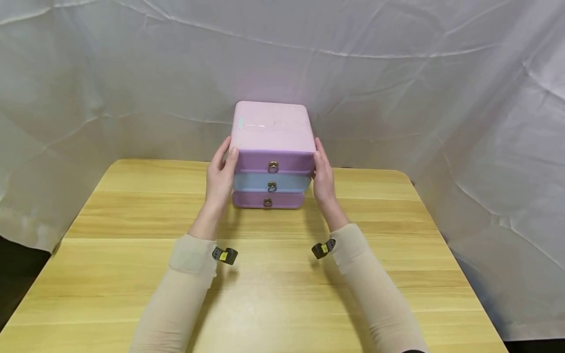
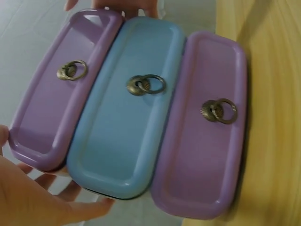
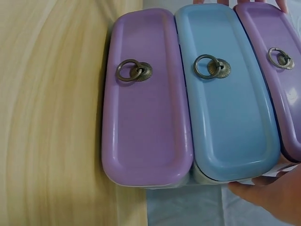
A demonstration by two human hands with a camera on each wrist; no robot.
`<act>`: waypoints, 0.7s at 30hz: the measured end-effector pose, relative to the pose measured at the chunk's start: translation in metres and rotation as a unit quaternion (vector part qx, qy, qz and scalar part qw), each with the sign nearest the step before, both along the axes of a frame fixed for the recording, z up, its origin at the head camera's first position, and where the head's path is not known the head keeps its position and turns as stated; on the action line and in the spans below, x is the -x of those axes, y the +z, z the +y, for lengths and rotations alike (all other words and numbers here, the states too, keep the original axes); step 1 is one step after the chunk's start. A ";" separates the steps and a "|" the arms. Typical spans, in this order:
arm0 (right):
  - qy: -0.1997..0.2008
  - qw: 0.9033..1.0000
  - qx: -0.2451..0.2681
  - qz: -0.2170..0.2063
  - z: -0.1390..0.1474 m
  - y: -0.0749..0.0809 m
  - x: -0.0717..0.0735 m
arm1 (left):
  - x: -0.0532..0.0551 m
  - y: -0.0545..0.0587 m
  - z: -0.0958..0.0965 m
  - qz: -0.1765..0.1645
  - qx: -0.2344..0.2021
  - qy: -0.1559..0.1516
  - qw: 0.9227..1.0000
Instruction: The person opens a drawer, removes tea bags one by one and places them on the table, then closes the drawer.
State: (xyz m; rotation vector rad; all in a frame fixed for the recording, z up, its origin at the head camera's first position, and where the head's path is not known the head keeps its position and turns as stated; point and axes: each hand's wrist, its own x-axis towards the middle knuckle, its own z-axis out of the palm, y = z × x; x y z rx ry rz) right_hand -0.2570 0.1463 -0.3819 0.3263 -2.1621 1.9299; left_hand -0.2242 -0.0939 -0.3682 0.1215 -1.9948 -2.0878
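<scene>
A small three-drawer chest [image 1: 273, 127] stands upright near the back edge of the table, its pale pink top facing up. Its fronts are a purple top drawer [image 2: 66, 99], a blue middle drawer [image 3: 230, 113] and a purple bottom drawer [image 3: 148, 103], each with a bronze ring pull; all three are closed. My left hand [image 1: 219, 179] holds the chest's left side, thumb by the top drawer's front corner and fingers along the side wall. On the opposite side my right hand [image 1: 324, 181] holds it the same way. Some fingertips are hidden behind the walls.
The wooden table [image 1: 260, 294] has rounded back corners. A pale grey cloth [image 1: 176, 73] hangs close behind the chest and along both sides. Each sleeved wrist wears a small black camera [image 1: 227, 255] on its inner side.
</scene>
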 end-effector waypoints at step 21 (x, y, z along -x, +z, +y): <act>-0.134 0.980 0.042 0.141 -0.016 -0.025 -0.047 | 0.001 -0.034 -0.004 0.110 0.024 -0.067 0.991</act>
